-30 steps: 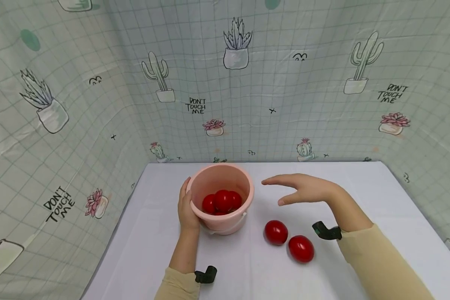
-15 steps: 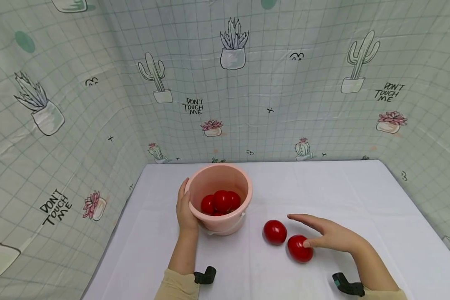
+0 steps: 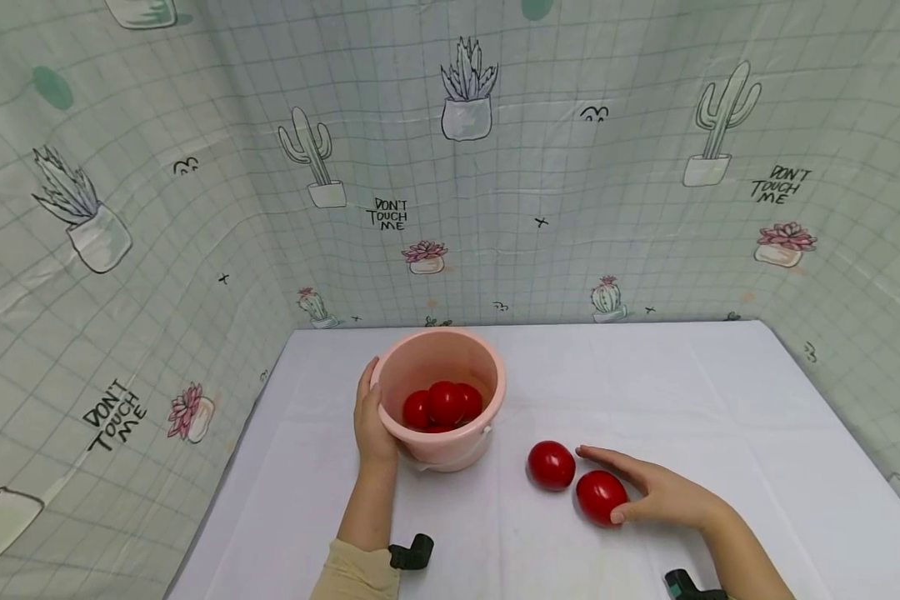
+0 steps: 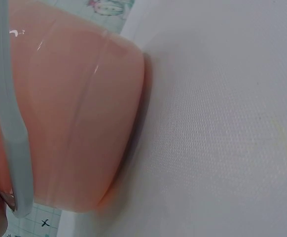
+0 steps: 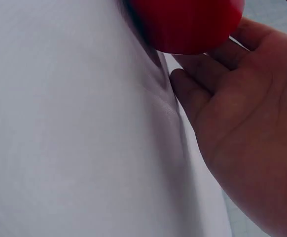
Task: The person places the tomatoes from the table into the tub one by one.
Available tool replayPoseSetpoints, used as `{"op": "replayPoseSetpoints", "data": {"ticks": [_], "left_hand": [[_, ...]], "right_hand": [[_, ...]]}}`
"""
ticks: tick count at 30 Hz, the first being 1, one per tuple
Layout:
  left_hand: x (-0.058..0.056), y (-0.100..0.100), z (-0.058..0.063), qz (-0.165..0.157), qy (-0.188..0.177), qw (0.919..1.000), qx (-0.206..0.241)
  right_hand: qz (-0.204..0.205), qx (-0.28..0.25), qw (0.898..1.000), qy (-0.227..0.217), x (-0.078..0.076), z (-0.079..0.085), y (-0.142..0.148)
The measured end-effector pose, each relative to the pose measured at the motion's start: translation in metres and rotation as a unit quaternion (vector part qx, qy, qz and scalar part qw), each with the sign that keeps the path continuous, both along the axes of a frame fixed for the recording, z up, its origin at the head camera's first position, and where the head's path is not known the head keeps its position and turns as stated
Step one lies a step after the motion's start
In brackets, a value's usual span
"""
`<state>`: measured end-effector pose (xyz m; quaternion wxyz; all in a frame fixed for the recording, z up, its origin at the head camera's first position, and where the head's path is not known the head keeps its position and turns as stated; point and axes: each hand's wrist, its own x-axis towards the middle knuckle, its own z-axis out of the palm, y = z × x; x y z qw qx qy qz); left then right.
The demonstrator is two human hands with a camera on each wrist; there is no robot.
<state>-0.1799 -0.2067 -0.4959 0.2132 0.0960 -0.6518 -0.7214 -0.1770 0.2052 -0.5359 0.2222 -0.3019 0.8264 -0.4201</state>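
My left hand (image 3: 372, 417) holds the left side of a pink bucket (image 3: 442, 450), thumb at the rim and fingers along the outer wall. Several glossy red egg-shaped balls (image 3: 446, 403) lie inside. On the table, right of the bucket, are two more: a farther red ball (image 3: 551, 465) and a nearer red ball (image 3: 600, 497). Around the nearer one is my right hand (image 3: 663, 493), its thumb at the near right side and its fairly straight fingers reaching past the far side. In the right wrist view the fingers (image 5: 197, 84) extend behind this ball (image 5: 188, 24).
A white cloth covers the table (image 3: 690, 400). Behind and at both sides hangs a pale green checked curtain (image 3: 540, 167) printed with potted plants. The bucket's white handle (image 4: 15, 133) hangs down along its outside.
My right hand has come from beside the bucket toward the front right, then lowered around the nearer red ball. My left hand stays on the bucket, and both loose balls keep their places.
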Motion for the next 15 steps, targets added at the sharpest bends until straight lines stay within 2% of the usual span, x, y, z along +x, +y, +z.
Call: {"op": "replayPoseSetpoints", "data": {"ticks": [5,15], "left_hand": [[0.0003,0.0006,0.0005,-0.002,0.000,1.0000,-0.002],[0.0010,0.0003,-0.0004,-0.005,0.001,0.9999,-0.009]], "right_hand": [[-0.008,0.012,1.000,0.005,0.0020,-0.0023,0.0004],[0.002,0.026,1.000,-0.006,0.0035,-0.0030,-0.0009]]}}
